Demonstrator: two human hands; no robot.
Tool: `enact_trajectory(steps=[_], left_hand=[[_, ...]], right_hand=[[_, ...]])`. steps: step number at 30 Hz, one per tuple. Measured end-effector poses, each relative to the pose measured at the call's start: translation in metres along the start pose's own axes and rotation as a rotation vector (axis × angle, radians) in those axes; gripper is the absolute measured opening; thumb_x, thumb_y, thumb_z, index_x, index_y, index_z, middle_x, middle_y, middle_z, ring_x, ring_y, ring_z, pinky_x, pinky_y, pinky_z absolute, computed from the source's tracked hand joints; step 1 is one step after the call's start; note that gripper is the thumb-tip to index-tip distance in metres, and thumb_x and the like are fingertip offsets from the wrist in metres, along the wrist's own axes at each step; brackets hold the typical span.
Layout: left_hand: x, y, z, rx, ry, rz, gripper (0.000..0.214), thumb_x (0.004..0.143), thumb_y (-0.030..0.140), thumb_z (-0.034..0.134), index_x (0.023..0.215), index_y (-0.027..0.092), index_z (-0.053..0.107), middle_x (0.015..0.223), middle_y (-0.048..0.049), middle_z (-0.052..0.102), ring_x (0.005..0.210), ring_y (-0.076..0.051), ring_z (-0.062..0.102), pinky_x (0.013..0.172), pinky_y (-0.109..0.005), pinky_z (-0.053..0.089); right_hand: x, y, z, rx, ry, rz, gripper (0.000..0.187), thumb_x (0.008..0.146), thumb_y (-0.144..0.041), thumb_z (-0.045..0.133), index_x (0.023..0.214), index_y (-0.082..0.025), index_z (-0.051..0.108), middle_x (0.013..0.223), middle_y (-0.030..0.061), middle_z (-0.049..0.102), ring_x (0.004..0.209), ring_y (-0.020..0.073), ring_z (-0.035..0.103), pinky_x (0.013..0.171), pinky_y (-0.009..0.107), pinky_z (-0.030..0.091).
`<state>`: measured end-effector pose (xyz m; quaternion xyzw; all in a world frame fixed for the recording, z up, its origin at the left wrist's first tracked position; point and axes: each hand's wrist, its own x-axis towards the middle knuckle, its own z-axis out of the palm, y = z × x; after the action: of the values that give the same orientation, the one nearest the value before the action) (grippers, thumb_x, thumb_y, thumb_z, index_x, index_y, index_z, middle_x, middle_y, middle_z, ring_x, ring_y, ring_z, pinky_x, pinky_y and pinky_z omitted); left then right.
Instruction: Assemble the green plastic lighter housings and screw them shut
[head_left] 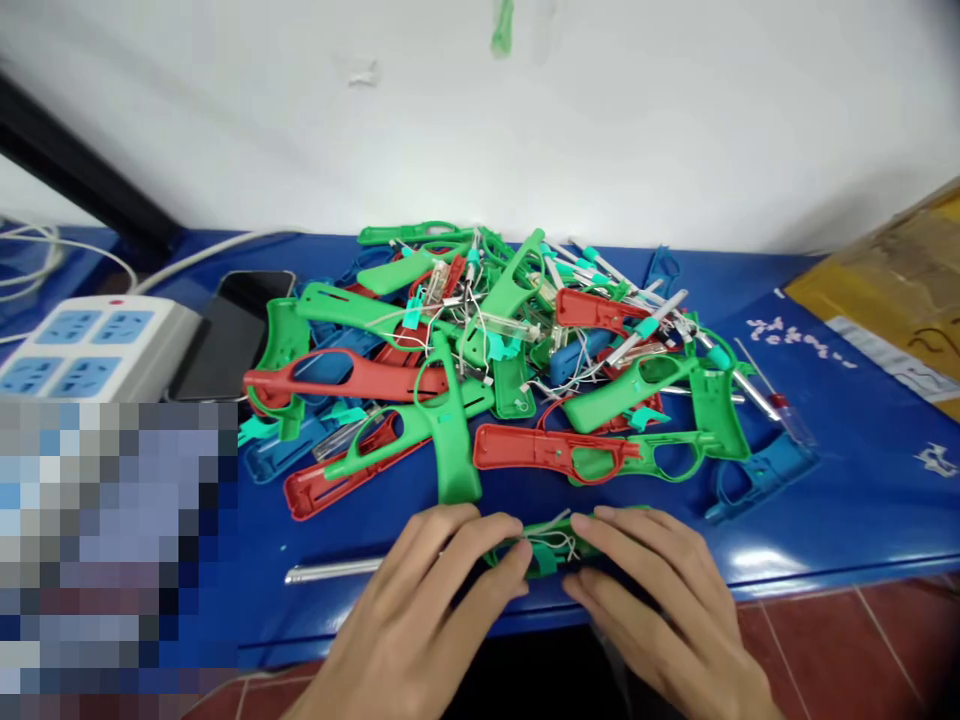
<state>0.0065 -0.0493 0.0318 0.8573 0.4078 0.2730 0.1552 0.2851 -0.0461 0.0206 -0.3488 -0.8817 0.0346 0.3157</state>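
Note:
At the table's front edge lies a green lighter handle shell (546, 562), partly hidden by my fingers. Thin white wires (553, 541) show in its middle. My left hand (431, 585) grips the shell's left end between thumb and fingers. On the other end, my right hand (660, 585) has its fingers closed over the shell. A silver metal tube (330, 571) sticks out to the left from under my left hand; whether it joins the shell is hidden. Just beyond my hands, a green handle half (454, 455) and a red handle half (525, 447) lie at the pile's edge.
Behind is a heap of green, red and blue handle halves, wires and metal tubes (652, 325). A white power strip (142, 340) and a black phone (236, 335) are at left. A screwdriver (787, 415), small white pieces (799, 338) and a taped box (885, 270) are right.

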Motion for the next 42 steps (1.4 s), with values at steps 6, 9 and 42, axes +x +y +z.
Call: enact_trajectory(steps=[6,9,42], left_hand=[[-0.004,-0.001,0.001,-0.006,-0.029,0.015,0.038,0.116,0.011,0.051,0.15,0.019,0.066,0.151,-0.0085,0.069,0.144,-0.025,0.054,0.116,-0.039,0.055],[-0.007,-0.004,0.004,-0.012,-0.017,0.039,0.042,0.114,0.008,0.054,0.154,0.017,0.064,0.153,-0.0102,0.067,0.149,-0.026,0.051,0.119,-0.039,0.055],[0.015,-0.005,0.015,0.182,0.08,0.094,0.031,0.115,0.032,0.06,0.142,0.02,0.07,0.144,-0.0109,0.075,0.135,-0.029,0.066,0.109,-0.046,0.057]], right_hand=[[0.002,0.004,0.001,-0.021,-0.043,-0.02,0.034,0.109,0.0,0.049,0.123,-0.014,0.076,0.142,0.0128,0.08,0.15,0.0266,0.058,0.124,0.049,0.043],[0.005,0.004,0.001,-0.043,-0.025,-0.026,0.034,0.111,-0.002,0.047,0.123,-0.015,0.076,0.137,0.0126,0.081,0.145,0.0261,0.061,0.123,0.048,0.045],[0.017,0.003,0.002,-0.12,-0.063,-0.029,0.03,0.112,-0.014,0.056,0.136,-0.021,0.073,0.139,0.0118,0.079,0.13,0.0261,0.072,0.107,0.046,0.06]])
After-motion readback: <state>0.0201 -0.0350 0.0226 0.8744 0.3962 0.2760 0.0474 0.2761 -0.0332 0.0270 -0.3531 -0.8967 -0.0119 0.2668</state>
